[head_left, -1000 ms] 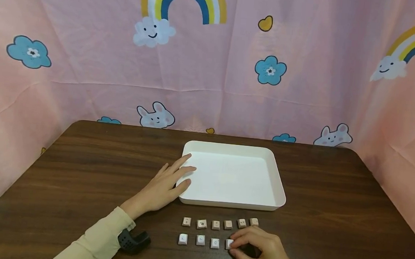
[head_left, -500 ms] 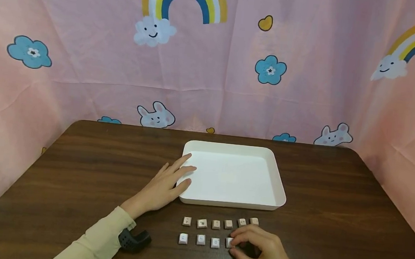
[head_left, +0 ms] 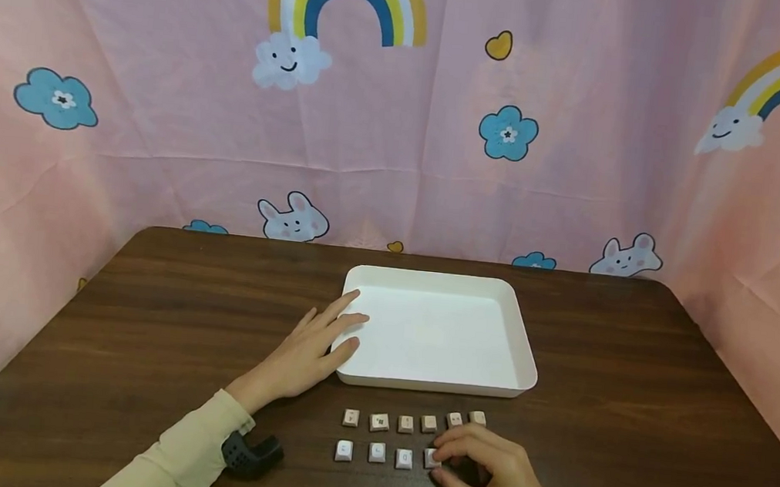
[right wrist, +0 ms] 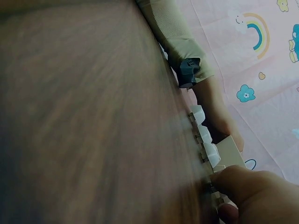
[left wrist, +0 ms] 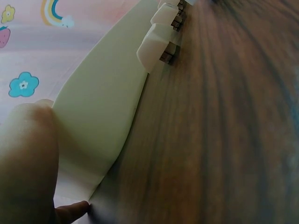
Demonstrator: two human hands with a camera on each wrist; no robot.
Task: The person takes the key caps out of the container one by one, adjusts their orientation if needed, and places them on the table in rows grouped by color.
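Observation:
A white rectangular tray (head_left: 434, 332) lies on the brown wooden table. My left hand (head_left: 300, 355) rests on its left side, fingers spread and reaching over the rim; in the left wrist view its thumb (left wrist: 28, 158) lies at the tray's outer wall (left wrist: 103, 98). Two rows of small keyboard keycaps sit in front of the tray: a beige row (head_left: 379, 422) and a nearer white row (head_left: 377, 452). With thumb and index finger, my right hand (head_left: 498, 473) pinches the rightmost visible white keycap (head_left: 431, 458). Anything under that palm is hidden.
A black wrist device (head_left: 251, 456) sits on the left cuff, just left of the keycap rows. Behind the table (head_left: 629, 373) hangs a pink curtain (head_left: 373, 118) printed with rainbows, clouds and flowers. The tray's near edge stands close behind the beige row.
My right fingers have shifted very slightly about the white keycap, which shows a little more now. The left hand, the tray and the other keycaps stay where they were.

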